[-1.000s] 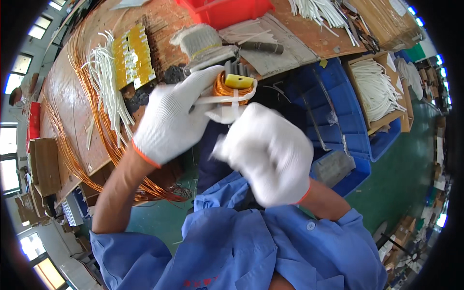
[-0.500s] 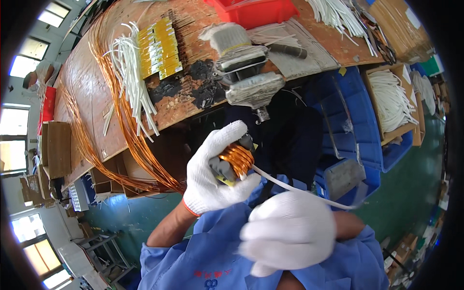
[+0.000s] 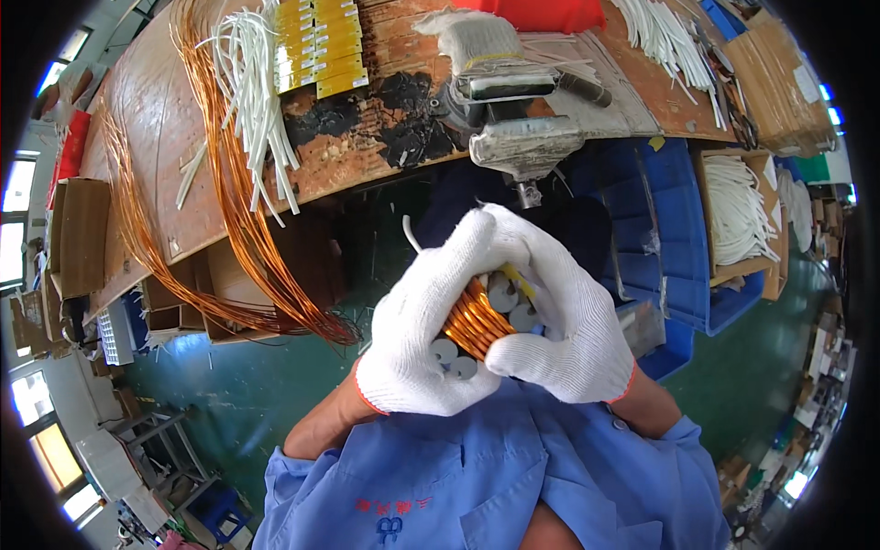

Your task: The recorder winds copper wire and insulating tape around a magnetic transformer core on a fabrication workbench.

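Both of my hands wear white knit gloves and close round one copper wire coil (image 3: 477, 321) in front of my chest. My left hand (image 3: 412, 321) grips its left side; my right hand (image 3: 573, 321) wraps the right side, thumb on the windings. Grey rounded end pieces (image 3: 522, 316) show at both ends of the coil, with a bit of yellow near the upper one. A short white sleeving end (image 3: 411, 234) sticks out behind my left fingers; where it joins is hidden. The gloves cover the coil's far side.
Ahead, a cloth-wrapped vise (image 3: 522, 137) juts from the wooden bench (image 3: 367, 128). Long copper wires (image 3: 247, 229), white sleeves (image 3: 247, 101) and yellow strips (image 3: 321, 46) lie on its left. Blue bins (image 3: 678, 238) and a carton of white tubing (image 3: 738, 215) stand at right.
My right hand has moved up and forward from near my chest onto the coil. The coil is turned in my hands, and the long white sleeve no longer trails to the right.
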Action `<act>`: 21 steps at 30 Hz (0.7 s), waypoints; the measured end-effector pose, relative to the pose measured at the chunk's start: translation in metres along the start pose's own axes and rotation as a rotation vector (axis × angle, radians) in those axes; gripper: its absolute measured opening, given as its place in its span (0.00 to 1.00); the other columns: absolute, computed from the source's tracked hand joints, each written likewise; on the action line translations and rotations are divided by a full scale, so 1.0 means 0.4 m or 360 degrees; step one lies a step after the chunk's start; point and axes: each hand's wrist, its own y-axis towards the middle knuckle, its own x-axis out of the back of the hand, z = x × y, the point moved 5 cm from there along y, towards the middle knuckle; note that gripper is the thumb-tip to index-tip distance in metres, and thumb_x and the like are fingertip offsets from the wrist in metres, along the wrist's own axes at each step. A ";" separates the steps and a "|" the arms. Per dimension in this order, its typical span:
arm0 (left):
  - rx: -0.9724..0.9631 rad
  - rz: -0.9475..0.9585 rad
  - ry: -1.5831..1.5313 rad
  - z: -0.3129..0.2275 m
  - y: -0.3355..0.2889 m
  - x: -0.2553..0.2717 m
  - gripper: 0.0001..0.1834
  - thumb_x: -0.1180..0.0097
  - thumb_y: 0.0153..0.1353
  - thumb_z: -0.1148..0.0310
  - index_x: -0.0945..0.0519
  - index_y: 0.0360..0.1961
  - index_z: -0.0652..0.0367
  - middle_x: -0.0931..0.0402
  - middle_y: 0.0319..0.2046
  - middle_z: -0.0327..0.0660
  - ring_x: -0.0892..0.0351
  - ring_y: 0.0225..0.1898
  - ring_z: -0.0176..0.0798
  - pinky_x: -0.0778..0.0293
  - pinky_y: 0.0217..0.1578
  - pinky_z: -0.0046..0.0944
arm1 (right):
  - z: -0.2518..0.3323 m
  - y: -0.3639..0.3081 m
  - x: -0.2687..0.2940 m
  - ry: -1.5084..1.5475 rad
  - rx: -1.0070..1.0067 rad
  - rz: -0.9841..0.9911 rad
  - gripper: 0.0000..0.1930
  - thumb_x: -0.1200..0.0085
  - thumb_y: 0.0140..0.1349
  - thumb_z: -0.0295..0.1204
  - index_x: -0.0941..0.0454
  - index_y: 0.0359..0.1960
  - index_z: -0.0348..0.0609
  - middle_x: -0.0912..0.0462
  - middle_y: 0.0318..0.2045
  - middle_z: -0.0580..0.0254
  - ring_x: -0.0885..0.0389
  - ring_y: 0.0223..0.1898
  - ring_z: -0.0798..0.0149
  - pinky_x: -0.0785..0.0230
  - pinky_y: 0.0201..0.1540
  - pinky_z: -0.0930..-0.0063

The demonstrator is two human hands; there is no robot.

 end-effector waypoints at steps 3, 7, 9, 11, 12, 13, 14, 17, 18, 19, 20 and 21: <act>0.0042 0.0098 0.0123 0.008 0.002 0.018 0.62 0.22 0.40 0.75 0.33 0.83 0.65 0.15 0.61 0.52 0.13 0.54 0.56 0.18 0.58 0.49 | -0.007 0.007 -0.014 0.0223 -0.0133 -0.0014 0.55 0.20 0.66 0.42 0.44 0.85 0.32 0.23 0.73 0.43 0.24 0.76 0.55 0.32 0.79 0.58; -0.0037 0.0239 0.0308 -0.012 0.024 0.042 0.60 0.21 0.39 0.73 0.30 0.80 0.64 0.16 0.57 0.53 0.14 0.47 0.58 0.18 0.51 0.51 | 0.008 0.024 -0.020 0.0287 -0.0263 0.0087 0.53 0.21 0.65 0.38 0.42 0.84 0.33 0.22 0.70 0.45 0.24 0.75 0.56 0.31 0.78 0.59; -0.0036 0.0305 0.0358 -0.017 0.021 0.039 0.59 0.21 0.40 0.71 0.30 0.79 0.65 0.17 0.55 0.54 0.15 0.45 0.59 0.18 0.47 0.52 | 0.018 0.038 -0.021 0.0275 -0.0347 0.0184 0.50 0.21 0.63 0.35 0.39 0.82 0.33 0.20 0.67 0.47 0.22 0.73 0.58 0.29 0.77 0.60; -0.0019 0.0310 0.0398 -0.014 0.009 0.032 0.59 0.21 0.40 0.71 0.30 0.79 0.66 0.17 0.56 0.55 0.14 0.46 0.60 0.17 0.48 0.52 | 0.014 0.042 -0.024 0.0242 -0.0416 0.0252 0.46 0.22 0.61 0.33 0.34 0.78 0.33 0.19 0.64 0.49 0.20 0.69 0.60 0.27 0.74 0.62; -0.0010 0.0314 0.0417 -0.013 0.003 0.028 0.59 0.20 0.40 0.71 0.30 0.79 0.66 0.17 0.57 0.55 0.14 0.47 0.61 0.17 0.48 0.52 | 0.010 0.042 -0.028 0.0221 -0.0439 0.0264 0.44 0.23 0.60 0.33 0.32 0.75 0.34 0.18 0.63 0.50 0.19 0.67 0.61 0.26 0.73 0.63; -0.0019 0.0306 0.0401 -0.009 -0.004 0.021 0.59 0.20 0.41 0.71 0.30 0.79 0.66 0.17 0.57 0.56 0.13 0.48 0.61 0.16 0.49 0.52 | 0.005 0.040 -0.029 0.0200 -0.0465 0.0271 0.41 0.23 0.59 0.32 0.30 0.73 0.34 0.18 0.61 0.51 0.18 0.65 0.62 0.25 0.71 0.64; -0.0028 0.0299 0.0385 -0.002 -0.011 0.013 0.59 0.20 0.41 0.71 0.30 0.79 0.66 0.17 0.58 0.56 0.12 0.49 0.62 0.16 0.50 0.51 | 0.000 0.038 -0.029 0.0193 -0.0442 0.0276 0.39 0.24 0.59 0.32 0.29 0.70 0.34 0.17 0.59 0.52 0.18 0.62 0.63 0.25 0.69 0.65; 0.0013 0.0253 0.0317 0.006 -0.025 -0.005 0.58 0.20 0.41 0.71 0.30 0.79 0.67 0.17 0.60 0.57 0.11 0.53 0.63 0.15 0.52 0.51 | -0.023 0.026 -0.029 0.0169 -0.0460 0.0273 0.33 0.25 0.59 0.32 0.25 0.64 0.35 0.16 0.53 0.57 0.17 0.56 0.66 0.23 0.63 0.67; 0.0044 0.0241 0.0296 0.010 -0.030 -0.008 0.57 0.21 0.43 0.73 0.30 0.79 0.67 0.17 0.60 0.57 0.11 0.54 0.62 0.15 0.54 0.50 | -0.022 0.028 -0.033 0.0150 -0.0517 0.0260 0.32 0.25 0.60 0.32 0.24 0.63 0.35 0.16 0.52 0.58 0.17 0.54 0.67 0.23 0.62 0.68; 0.0073 0.0239 0.0276 0.013 -0.035 -0.004 0.56 0.22 0.44 0.75 0.31 0.79 0.67 0.17 0.60 0.57 0.11 0.55 0.60 0.15 0.55 0.49 | -0.029 0.030 -0.041 0.0146 -0.0567 0.0240 0.30 0.25 0.60 0.33 0.24 0.61 0.35 0.16 0.50 0.59 0.17 0.53 0.67 0.22 0.60 0.69; 0.0101 0.0222 0.0250 0.017 -0.040 -0.003 0.56 0.23 0.46 0.77 0.32 0.80 0.68 0.17 0.60 0.56 0.11 0.56 0.58 0.15 0.56 0.47 | -0.042 0.038 -0.043 0.0108 -0.0497 0.0263 0.28 0.24 0.60 0.33 0.23 0.59 0.35 0.16 0.47 0.61 0.17 0.49 0.68 0.22 0.57 0.70; 0.0261 0.0141 0.0072 0.024 -0.057 -0.006 0.54 0.25 0.48 0.79 0.33 0.80 0.68 0.17 0.60 0.54 0.11 0.58 0.53 0.17 0.60 0.46 | -0.044 0.034 -0.052 0.0149 -0.0552 0.0220 0.30 0.23 0.60 0.34 0.23 0.60 0.35 0.15 0.48 0.59 0.16 0.50 0.67 0.21 0.58 0.69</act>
